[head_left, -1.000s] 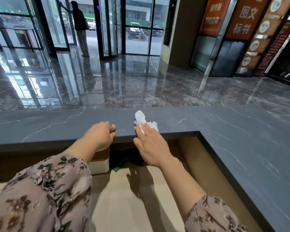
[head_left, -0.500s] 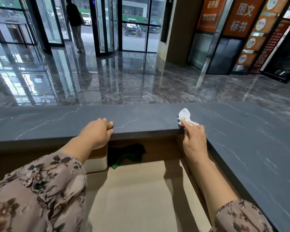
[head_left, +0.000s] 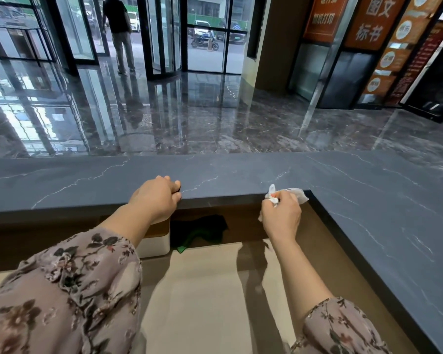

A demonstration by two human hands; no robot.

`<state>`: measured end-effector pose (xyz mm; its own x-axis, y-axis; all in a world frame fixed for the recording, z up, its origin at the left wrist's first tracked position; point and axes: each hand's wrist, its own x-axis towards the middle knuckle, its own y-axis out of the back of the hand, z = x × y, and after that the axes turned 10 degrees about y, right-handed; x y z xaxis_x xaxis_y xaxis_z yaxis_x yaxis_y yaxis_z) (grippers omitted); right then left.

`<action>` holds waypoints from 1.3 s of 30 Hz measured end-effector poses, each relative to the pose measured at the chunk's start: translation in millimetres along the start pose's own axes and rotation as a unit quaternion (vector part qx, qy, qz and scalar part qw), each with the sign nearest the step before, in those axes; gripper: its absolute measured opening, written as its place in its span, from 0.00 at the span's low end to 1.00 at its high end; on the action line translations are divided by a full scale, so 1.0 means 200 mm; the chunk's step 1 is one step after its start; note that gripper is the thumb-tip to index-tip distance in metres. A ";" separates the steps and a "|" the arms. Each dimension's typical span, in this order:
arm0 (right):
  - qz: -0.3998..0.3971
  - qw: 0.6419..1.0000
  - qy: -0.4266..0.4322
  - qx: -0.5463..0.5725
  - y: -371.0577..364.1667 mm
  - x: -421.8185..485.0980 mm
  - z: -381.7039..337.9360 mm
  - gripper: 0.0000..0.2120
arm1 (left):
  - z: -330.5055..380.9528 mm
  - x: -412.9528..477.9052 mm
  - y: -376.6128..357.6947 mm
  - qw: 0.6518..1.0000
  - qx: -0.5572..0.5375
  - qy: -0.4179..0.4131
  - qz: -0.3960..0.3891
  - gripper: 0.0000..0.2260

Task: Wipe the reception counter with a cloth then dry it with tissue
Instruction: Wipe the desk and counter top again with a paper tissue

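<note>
The right hand (head_left: 281, 213) pinches a crumpled white tissue (head_left: 299, 196) at the inner corner of the dark grey veined stone table (head_left: 241, 175); the left hand (head_left: 155, 198) curls over its near edge, gripping it.

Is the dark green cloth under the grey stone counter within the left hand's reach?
Likely yes: left hand rests on the grey stone counter edge above the dark green cloth; nothing between.

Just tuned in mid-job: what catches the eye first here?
The right hand pinches a crumpled white tissue at the inner corner of the grey counter. The left hand grips the counter's near edge, and a dark green cloth lies on the lower desk beneath.
</note>
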<state>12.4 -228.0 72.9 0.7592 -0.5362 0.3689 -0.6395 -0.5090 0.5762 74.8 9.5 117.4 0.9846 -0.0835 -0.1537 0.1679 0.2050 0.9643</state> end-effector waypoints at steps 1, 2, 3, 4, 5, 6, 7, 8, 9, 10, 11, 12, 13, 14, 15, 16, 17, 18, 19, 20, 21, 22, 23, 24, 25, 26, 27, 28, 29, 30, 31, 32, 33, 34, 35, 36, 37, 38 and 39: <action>-0.011 1.000 -0.005 -0.003 -0.02 -0.02 -0.04 0.05 | 0.00 0.00 0.00 1.000 0.002 -0.001 -0.002 0.20; -0.029 1.000 -0.007 -0.004 -0.05 -0.04 -0.09 0.06 | 0.00 0.00 0.00 1.000 0.004 -0.002 -0.004 0.20; -0.053 0.999 -0.004 0.002 -0.08 -0.07 -0.14 0.07 | 0.00 0.00 0.01 1.000 0.006 -0.004 -0.005 0.20; -0.078 0.997 0.004 0.013 -0.13 -0.11 -0.19 0.07 | 0.00 -0.01 0.01 1.000 0.008 -0.006 -0.006 0.20; -0.102 0.994 0.011 0.022 -0.17 -0.15 -0.24 0.07 | 0.00 -0.01 0.01 1.000 0.010 -0.007 -0.007 0.20; -0.119 0.992 0.016 0.028 -0.20 -0.18 -0.28 0.06 | -0.01 -0.02 0.01 1.000 0.012 -0.009 -0.008 0.20; -0.127 0.991 0.018 0.026 -0.22 -0.20 -0.31 0.04 | -0.01 -0.02 0.02 1.000 0.016 -0.011 -0.010 0.20; -0.132 0.991 0.024 0.019 -0.22 -0.20 -0.32 0.04 | -0.01 -0.02 0.02 1.000 0.019 -0.015 -0.009 0.20; -0.138 0.990 0.032 0.010 -0.21 -0.19 -0.32 0.04 | -0.02 -0.03 0.03 1.000 0.019 -0.019 -0.007 0.20; -0.146 0.989 0.038 0.000 -0.19 -0.18 -0.31 0.04 | -0.02 -0.04 0.03 1.000 0.016 -0.024 -0.004 0.20; -0.156 0.987 0.040 -0.004 -0.17 -0.17 -0.30 0.04 | -0.03 -0.05 0.04 0.999 0.014 -0.030 0.001 0.20; -0.165 0.986 0.035 -0.002 -0.15 -0.15 -0.29 0.03 | -0.04 -0.06 0.04 0.999 0.012 -0.037 0.005 0.20; -0.171 0.985 0.029 0.001 -0.15 -0.15 -0.29 0.03 | -0.06 -0.08 0.05 0.999 0.012 -0.045 0.011 0.19; -0.172 0.985 0.022 0.004 -0.15 -0.14 -0.30 0.04 | -0.07 -0.09 0.05 0.998 0.014 -0.053 0.017 0.19; -0.169 0.985 0.016 0.002 -0.15 -0.14 -0.31 0.04 | -0.10 -0.11 0.05 0.998 0.015 -0.060 0.023 0.20; -0.164 0.986 0.010 -0.003 -0.16 -0.14 -0.32 0.05 | -0.12 -0.13 0.05 0.997 0.013 -0.064 0.029 0.21; -0.158 0.987 0.005 -0.012 -0.16 -0.15 -0.34 0.06 | -0.15 -0.15 0.06 0.997 0.010 -0.065 0.037 0.23; -0.151 0.988 0.003 -0.022 -0.16 -0.15 -0.35 0.07 | -0.18 -0.17 0.06 0.997 0.009 -0.064 0.046 0.24; -0.146 0.989 0.002 -0.030 -0.17 -0.16 -0.37 0.08 | -0.21 -0.18 0.07 0.997 0.006 -0.057 0.054 0.24; -0.143 0.989 0.000 -0.034 -0.17 -0.17 -0.38 0.10 | -0.25 -0.20 0.08 0.997 -0.001 -0.045 0.062 0.24; -0.141 0.989 -0.001 -0.038 -0.18 -0.18 -0.40 0.11 | -0.29 -0.21 0.08 0.997 -0.009 -0.031 0.069 0.25; -0.142 0.989 -0.001 -0.043 -0.19 -0.20 -0.43 0.12 | -0.33 -0.22 0.09 0.997 -0.014 -0.017 0.077 0.26; -0.143 0.989 0.000 -0.046 -0.21 -0.22 -0.45 0.11 | -0.38 -0.23 0.10 0.997 -0.017 -0.004 0.081 0.27; -0.146 0.988 0.000 -0.049 -0.24 -0.24 -0.48 0.10 | -0.42 -0.24 0.10 0.996 -0.021 0.006 0.084 0.28; -0.148 0.988 0.000 -0.048 -0.26 -0.26 -0.51 0.08 | -0.45 -0.25 0.10 0.996 -0.020 0.013 0.084 0.29; -0.151 0.987 0.003 -0.046 -0.29 -0.28 -0.53 0.08 | -0.48 -0.26 0.10 0.996 -0.017 0.018 0.087 0.31; -0.156 0.987 0.006 -0.042 -0.32 -0.30 -0.56 0.08 | -0.51 -0.27 0.11 0.995 -0.015 0.020 0.094 0.31; -0.159 0.986 0.010 -0.037 -0.36 -0.33 -0.60 0.09 | -0.53 -0.28 0.12 0.994 -0.014 0.020 0.103 0.31; -0.164 0.986 0.016 -0.032 -0.39 -0.36 -0.63 0.09 | -0.57 -0.29 0.13 0.994 -0.011 0.021 0.109 0.30; -0.168 0.985 0.019 -0.030 -0.42 -0.39 -0.67 0.09 | -0.60 -0.30 0.14 0.993 -0.005 0.022 0.116 0.29; -0.174 0.984 0.027 -0.028 -0.45 -0.41 -0.71 0.09 | -0.63 -0.30 0.15 0.992 -0.001 0.030 0.119 0.29; -0.183 0.982 0.035 -0.022 -0.52 -0.47 -0.79 0.09 | -0.72 -0.32 0.17 0.992 0.005 0.041 0.122 0.29; -0.187 0.981 0.039 -0.020 -0.55 -0.49 -0.82 0.10 | -0.74 -0.33 0.17 0.991 0.011 0.042 0.124 0.29; -0.192 0.980 0.044 -0.018 -0.57 -0.52 -0.86 0.10 | -0.76 -0.33 0.17 0.991 0.015 0.037 0.125 0.29; -0.198 0.979 0.050 -0.021 -0.60 -0.54 -0.89 0.09 | -0.76 -0.33 0.16 0.992 0.017 0.029 0.125 0.30; -0.207 0.976 0.059 -0.024 -0.63 -0.56 -0.92 0.08 | -0.77 -0.34 0.15 0.992 0.016 0.022 0.124 0.31; -0.219 0.973 0.070 -0.025 -0.67 -0.59 -0.96 0.08 | -0.78 -0.35 0.15 0.992 0.019 0.015 0.122 0.32; -0.232 0.969 0.083 -0.023 -0.71 -0.63 -1.02 0.08 | -0.80 -0.35 0.15 0.992 0.024 0.011 0.120 0.33; -0.241 0.966 0.092 -0.017 -0.74 -0.67 -1.07 0.09 | -0.83 -0.36 0.15 0.992 0.026 0.003 0.120 0.33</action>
<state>32.0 63.2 94.5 0.9786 -0.1121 0.1727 -0.2039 -0.6462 0.7354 17.4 183.4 122.2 0.9963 -0.0318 0.0803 -0.0739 0.1678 0.9830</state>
